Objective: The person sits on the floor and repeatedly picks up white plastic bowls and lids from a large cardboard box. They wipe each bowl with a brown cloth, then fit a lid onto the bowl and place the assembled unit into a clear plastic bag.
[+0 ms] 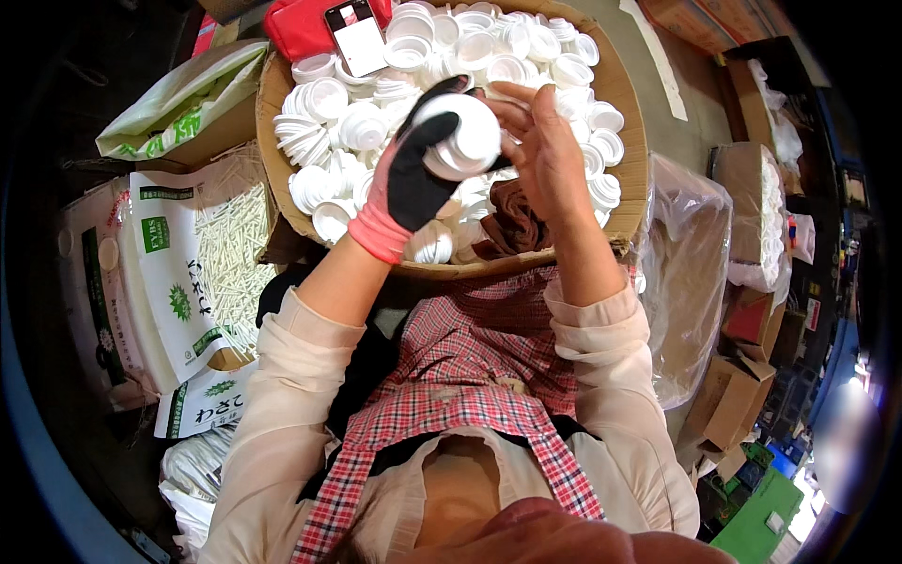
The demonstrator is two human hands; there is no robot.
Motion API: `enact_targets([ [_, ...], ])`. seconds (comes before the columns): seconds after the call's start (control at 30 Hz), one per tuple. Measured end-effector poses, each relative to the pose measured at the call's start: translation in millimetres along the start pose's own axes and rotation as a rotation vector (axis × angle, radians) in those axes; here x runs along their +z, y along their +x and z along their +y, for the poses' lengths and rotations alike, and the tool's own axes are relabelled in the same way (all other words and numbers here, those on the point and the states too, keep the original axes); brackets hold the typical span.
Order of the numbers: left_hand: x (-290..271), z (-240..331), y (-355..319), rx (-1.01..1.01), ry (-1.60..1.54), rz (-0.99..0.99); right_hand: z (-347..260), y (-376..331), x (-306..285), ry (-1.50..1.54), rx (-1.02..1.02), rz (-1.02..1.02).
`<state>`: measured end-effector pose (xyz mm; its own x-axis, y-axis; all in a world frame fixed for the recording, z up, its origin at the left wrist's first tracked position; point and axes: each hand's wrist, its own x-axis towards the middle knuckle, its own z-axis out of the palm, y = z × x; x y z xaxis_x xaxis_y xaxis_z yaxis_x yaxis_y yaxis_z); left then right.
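A white round plastic lid (467,136) is gripped in my left hand (406,179), which wears a black glove with a pink cuff. The thumb presses across its face; whether several lids are stacked there I cannot tell. Close by on the right is my bare right hand (556,155), its fingers stretched and apart, the fingertips near the lid's edge. Both hands are above a big cardboard box (643,132) heaped with similar white lids (362,125). Below the hands a crumpled brown cloth (517,218) lies at the box's near side.
On the heap's far left lie a phone (357,39) and a red pouch (299,28). An opened white sack (164,244) of thin white sticks (230,246) stands left. To the right are a plastic-lined carton (691,282) and another carton (742,202) with white items.
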<state>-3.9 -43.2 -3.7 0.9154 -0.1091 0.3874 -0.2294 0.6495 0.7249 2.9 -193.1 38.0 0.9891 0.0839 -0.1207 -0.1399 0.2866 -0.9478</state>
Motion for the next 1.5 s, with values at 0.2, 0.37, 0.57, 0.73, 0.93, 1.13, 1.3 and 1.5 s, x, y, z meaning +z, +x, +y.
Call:
enact_targets([
  [0.2,-7,3,-3,0.059,0.493,-0.106,-13,-24,1,-1.036,-0.595,-0.21],
  [0.37,2,11,-6,0.094,0.788,-0.063,-8,-26,-1,-1.097,-0.73,-0.223],
  [0.57,-7,1,-13,0.111,0.877,-0.047,-7,-23,-2,-1.056,-0.648,-0.253],
  [0.73,-12,-1,-11,0.258,0.859,-0.015,-11,-26,-1,-1.043,-0.678,-0.241],
  [0.93,0,23,-3,0.189,0.845,-0.056,-10,-25,-4,-1.04,-0.786,-0.21],
  [1.13,-1,26,-2,0.137,0.833,-0.074,-6,-25,0,-1.058,-0.77,-0.204],
  [1.3,-7,18,-2,0.181,0.764,-0.062,-6,-25,4,-1.059,-0.746,-0.2],
  [1.5,1,20,1,-0.289,-0.019,0.024,-2,-25,3,-1.046,-0.759,-0.187],
])
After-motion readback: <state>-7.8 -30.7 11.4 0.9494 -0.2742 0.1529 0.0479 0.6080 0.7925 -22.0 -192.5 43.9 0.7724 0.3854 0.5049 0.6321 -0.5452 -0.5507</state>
